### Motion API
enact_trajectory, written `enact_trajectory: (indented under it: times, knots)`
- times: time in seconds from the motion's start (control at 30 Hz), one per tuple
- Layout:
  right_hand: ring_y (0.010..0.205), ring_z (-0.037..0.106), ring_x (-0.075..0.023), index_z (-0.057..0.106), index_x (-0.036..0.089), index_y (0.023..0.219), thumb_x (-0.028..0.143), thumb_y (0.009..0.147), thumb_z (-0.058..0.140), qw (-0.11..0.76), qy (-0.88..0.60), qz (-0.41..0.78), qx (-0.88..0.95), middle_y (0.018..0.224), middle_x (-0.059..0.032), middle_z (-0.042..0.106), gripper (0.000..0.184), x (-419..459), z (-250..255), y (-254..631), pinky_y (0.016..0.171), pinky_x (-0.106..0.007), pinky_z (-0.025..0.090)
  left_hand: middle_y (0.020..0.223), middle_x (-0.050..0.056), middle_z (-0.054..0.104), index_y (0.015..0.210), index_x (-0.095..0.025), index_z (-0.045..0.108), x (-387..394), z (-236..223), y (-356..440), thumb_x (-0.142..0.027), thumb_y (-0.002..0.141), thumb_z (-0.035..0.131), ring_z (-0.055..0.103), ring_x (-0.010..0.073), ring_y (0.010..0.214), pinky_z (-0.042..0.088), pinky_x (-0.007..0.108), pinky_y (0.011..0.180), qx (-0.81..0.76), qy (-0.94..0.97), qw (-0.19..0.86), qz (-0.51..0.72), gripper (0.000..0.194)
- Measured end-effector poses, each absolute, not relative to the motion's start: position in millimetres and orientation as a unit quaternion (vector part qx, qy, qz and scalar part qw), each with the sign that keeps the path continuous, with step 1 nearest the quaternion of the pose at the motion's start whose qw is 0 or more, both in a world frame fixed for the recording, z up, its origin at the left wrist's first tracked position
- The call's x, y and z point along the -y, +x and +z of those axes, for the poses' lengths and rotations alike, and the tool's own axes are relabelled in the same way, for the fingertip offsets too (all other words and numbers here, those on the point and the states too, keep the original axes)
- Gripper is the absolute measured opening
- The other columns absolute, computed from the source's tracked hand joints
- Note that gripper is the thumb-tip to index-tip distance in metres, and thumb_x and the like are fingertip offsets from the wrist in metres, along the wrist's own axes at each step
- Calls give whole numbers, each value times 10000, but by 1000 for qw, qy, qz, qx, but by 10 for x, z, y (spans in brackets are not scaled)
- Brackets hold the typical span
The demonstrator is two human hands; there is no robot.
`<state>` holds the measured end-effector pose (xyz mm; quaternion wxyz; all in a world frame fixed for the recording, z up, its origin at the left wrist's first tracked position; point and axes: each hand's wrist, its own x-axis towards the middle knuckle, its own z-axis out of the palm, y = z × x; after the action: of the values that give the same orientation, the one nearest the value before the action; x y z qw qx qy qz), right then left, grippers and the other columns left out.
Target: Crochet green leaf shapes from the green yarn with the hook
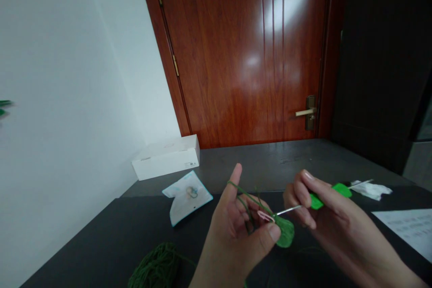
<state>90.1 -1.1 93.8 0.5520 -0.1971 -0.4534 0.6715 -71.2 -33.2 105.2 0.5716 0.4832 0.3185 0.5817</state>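
Note:
My left hand (236,234) pinches a small green crochet piece (285,231) between thumb and fingers, its index finger raised. Green yarn (243,189) runs over that raised finger and down to the piece. A pink stitch marker (265,216) sits at the edge of the crochet work beside the thumb. In my right hand (313,202) is a crochet hook (316,201) with a bright green handle. Its metal tip reaches the top of the green piece; whether it passes through a stitch is too small to tell. A dark green yarn ball (157,267) lies at the lower left.
A white box (167,157) stands at the back left of the dark table (243,162). Nearer lies a white packet (192,195) with small items in it. At the right are a crumpled tissue (371,190) and a printed sheet (410,229). A wooden door (236,63) rises behind.

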Motion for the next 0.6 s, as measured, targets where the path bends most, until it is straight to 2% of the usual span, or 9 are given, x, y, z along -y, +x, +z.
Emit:
enact_trajectory:
  times: [0.1, 0.17, 0.27, 0.33, 0.43, 0.5, 0.6]
  knots:
    - [625, 428, -143, 576, 207, 641, 510, 932, 499, 550, -166, 663, 481, 628, 14, 509, 427, -2, 873, 894, 644, -267, 399, 768, -29, 635, 1521, -188, 179, 316, 1048, -708, -124, 647, 777, 542, 98, 659, 430, 263, 662, -320, 476, 560, 598, 1060]
    - [673, 441, -149, 558, 216, 664, 530, 848, 624, 549, -147, 649, 505, 681, 19, 509, 371, -1, 841, 887, 660, -265, 401, 775, -27, 639, 1514, -186, 206, 306, 1036, -702, -125, 641, 780, 544, 98, 661, 435, 264, 667, -319, 476, 548, 610, 1046]
    - [692, 457, -143, 524, 221, 664, 360, 704, 819, 553, -142, 616, 543, 739, 29, 518, 329, 4, 830, 868, 640, -253, 397, 776, -22, 644, 1504, -202, 252, 306, 1013, -691, -126, 649, 784, 561, 108, 694, 442, 270, 697, -312, 482, 535, 620, 1010]
    - [700, 482, -142, 503, 215, 637, 244, 692, 830, 562, -154, 592, 557, 759, 26, 533, 332, 12, 844, 857, 642, -255, 409, 779, -19, 648, 1502, -224, 266, 317, 1004, -690, -130, 664, 785, 566, 111, 699, 443, 273, 704, -301, 488, 538, 618, 990]
    - [696, 502, -149, 481, 212, 612, 207, 716, 803, 555, -159, 595, 559, 741, 22, 531, 338, 40, 872, 857, 652, -275, 433, 820, 7, 671, 1492, -215, 303, 321, 1010, -707, -155, 657, 806, 581, 122, 708, 445, 273, 691, -270, 478, 576, 606, 976]
    - [687, 494, -151, 473, 213, 613, 211, 717, 799, 542, -151, 616, 551, 729, 23, 518, 342, 61, 889, 868, 653, -288, 438, 877, 47, 688, 1446, -166, 397, 300, 1026, -731, -206, 685, 797, 596, 135, 721, 453, 274, 686, -254, 448, 605, 607, 861]
    - [677, 462, -144, 462, 210, 615, 224, 717, 798, 532, -147, 639, 536, 720, 23, 501, 352, 73, 902, 889, 632, -276, 410, 833, 60, 684, 1287, -94, 582, 236, 1048, -763, -248, 787, 716, 580, 113, 648, 451, 250, 630, -253, 391, 614, 637, 541]
